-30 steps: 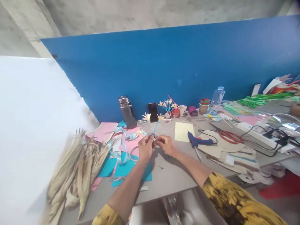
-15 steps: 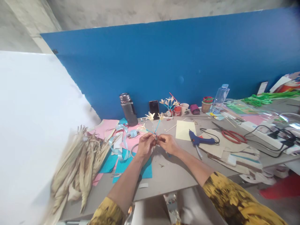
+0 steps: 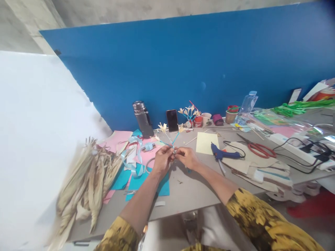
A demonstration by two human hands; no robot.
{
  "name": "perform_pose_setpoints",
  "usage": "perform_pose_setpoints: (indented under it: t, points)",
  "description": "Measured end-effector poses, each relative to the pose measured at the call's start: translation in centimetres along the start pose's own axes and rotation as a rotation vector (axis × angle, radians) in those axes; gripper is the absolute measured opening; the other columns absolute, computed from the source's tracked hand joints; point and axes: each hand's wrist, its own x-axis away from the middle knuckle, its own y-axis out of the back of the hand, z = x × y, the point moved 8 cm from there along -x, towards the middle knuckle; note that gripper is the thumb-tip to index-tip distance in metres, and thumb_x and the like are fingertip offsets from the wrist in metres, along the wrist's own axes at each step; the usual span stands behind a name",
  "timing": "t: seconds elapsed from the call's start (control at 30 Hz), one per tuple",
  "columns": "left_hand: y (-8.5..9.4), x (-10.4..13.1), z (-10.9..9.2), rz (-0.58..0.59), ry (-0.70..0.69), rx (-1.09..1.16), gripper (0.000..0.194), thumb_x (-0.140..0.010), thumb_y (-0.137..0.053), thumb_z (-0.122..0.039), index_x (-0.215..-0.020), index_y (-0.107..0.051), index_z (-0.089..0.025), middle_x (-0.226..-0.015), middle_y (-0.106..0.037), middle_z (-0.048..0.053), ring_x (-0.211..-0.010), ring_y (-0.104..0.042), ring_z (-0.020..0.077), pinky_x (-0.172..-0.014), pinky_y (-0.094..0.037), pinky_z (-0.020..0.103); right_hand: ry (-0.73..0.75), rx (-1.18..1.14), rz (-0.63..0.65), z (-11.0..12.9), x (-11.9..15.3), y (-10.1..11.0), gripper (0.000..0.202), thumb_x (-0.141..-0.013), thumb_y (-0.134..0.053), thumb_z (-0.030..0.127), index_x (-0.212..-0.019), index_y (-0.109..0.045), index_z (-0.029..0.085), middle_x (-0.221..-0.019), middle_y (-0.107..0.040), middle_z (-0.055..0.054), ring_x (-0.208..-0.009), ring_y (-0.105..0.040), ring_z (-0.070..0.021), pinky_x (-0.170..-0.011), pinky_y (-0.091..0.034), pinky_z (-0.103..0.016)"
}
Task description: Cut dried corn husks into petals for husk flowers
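Above the table's middle, my left hand (image 3: 162,161) is closed in a pinch on the lower stems of a spray of cream craft flowers (image 3: 162,128) with blue and pale stems. My right hand (image 3: 187,158) pinches the same stems from the other side, fingertips nearly touching those of the left. The flower heads fan out above the fingers, tilted left and right. Exactly where the stems end between the fingers is hidden. Behind them a finished-looking bunch of similar flowers (image 3: 188,112) stands by a red jar (image 3: 198,121).
Dried husks (image 3: 91,184) lie at left beside pink and blue sheets and blue ribbon (image 3: 138,170). A thermos (image 3: 142,120) and phone (image 3: 172,120) stand behind. On the right are a yellow note pad (image 3: 206,143), a blue glue gun (image 3: 226,154), red-handled scissors (image 3: 261,150) and a power strip (image 3: 293,150).
The flower spray has tipped slightly left, its left flower head shifting left and a little lower relative to the hands. Both hands keep their pinch in nearly the same place. The view has shifted slightly.
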Motion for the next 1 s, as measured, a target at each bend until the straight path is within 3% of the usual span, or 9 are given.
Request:
perform_pose_setpoints:
  t: [0.1, 0.33, 0.5, 0.73, 0.87, 1.0]
  points:
    - [0.1, 0.0, 0.1, -0.020, -0.002, -0.008, 0.035, -0.058, -0.084, -0.033, -0.077, -0.062, -0.015, -0.068, -0.064, 0.000, -0.045, -0.045, 0.0050, -0.046, -0.031, 0.021, -0.008, 0.012, -0.014, -0.3, 0.0, 0.0, 0.017, -0.079, -0.063, 0.030, -0.070, -0.067, 0.016, -0.061, -0.062, 0.002, -0.055, -0.048, -0.0112, -0.054, -0.036, -0.022]
    - [0.7, -0.1, 0.4, -0.104, -0.070, -0.069, 0.035, -0.059, -0.084, -0.038, -0.063, -0.057, -0.016, -0.045, -0.045, -0.007, -0.041, -0.036, 0.0045, -0.043, -0.025, 0.020, 0.003, 0.052, -0.026, -0.2, 0.0, -0.2, 0.013, -0.077, -0.060, 0.024, -0.068, -0.064, 0.017, -0.059, -0.061, 0.003, -0.055, -0.049, -0.0116, -0.053, -0.036, -0.022]
    - [1.1, -0.1, 0.6, -0.161, -0.089, -0.119, 0.036, -0.060, -0.082, -0.043, -0.065, -0.058, -0.016, -0.043, -0.047, -0.007, -0.040, -0.036, 0.0055, -0.042, -0.026, 0.021, 0.024, 0.069, -0.005, 0.1, 0.0, -0.3, 0.012, -0.078, -0.058, 0.023, -0.070, -0.065, 0.017, -0.064, -0.063, 0.002, -0.058, -0.051, -0.0122, -0.057, -0.037, -0.023]
    - [0.9, 0.4, 0.2, -0.150, -0.089, -0.182, 0.037, -0.064, -0.079, -0.047, -0.064, -0.061, -0.016, -0.042, -0.044, -0.006, -0.040, -0.037, 0.0061, -0.044, -0.029, 0.021, 0.028, 0.072, 0.006, 0.3, 0.2, -0.5, 0.019, -0.082, -0.057, 0.027, -0.069, -0.066, 0.017, -0.060, -0.061, 0.002, -0.054, -0.048, -0.0115, -0.054, -0.035, -0.023]
    - [0.9, 0.4, -0.3, -0.165, -0.092, -0.189, 0.033, -0.067, -0.078, -0.046, -0.068, -0.062, -0.016, -0.043, -0.047, -0.006, -0.039, -0.038, 0.0073, -0.043, -0.029, 0.022, 0.020, 0.085, -0.101, 0.7, 0.1, 0.8, 0.018, -0.082, -0.056, 0.025, -0.087, -0.071, 0.017, -0.077, -0.070, -0.003, -0.058, -0.053, -0.0130, -0.057, -0.041, -0.025]
    - [0.5, 0.8, -1.0, -0.165, -0.114, -0.287, 0.027, -0.071, -0.073, -0.040, -0.064, -0.061, -0.017, -0.043, -0.049, -0.005, -0.040, -0.039, 0.0083, -0.044, -0.028, 0.022, 0.071, 0.057, -0.217, 1.9, 0.1, 2.3, 0.020, -0.083, -0.061, 0.033, -0.089, -0.071, 0.017, -0.085, -0.071, -0.006, -0.060, -0.056, -0.0139, -0.057, -0.045, -0.026]
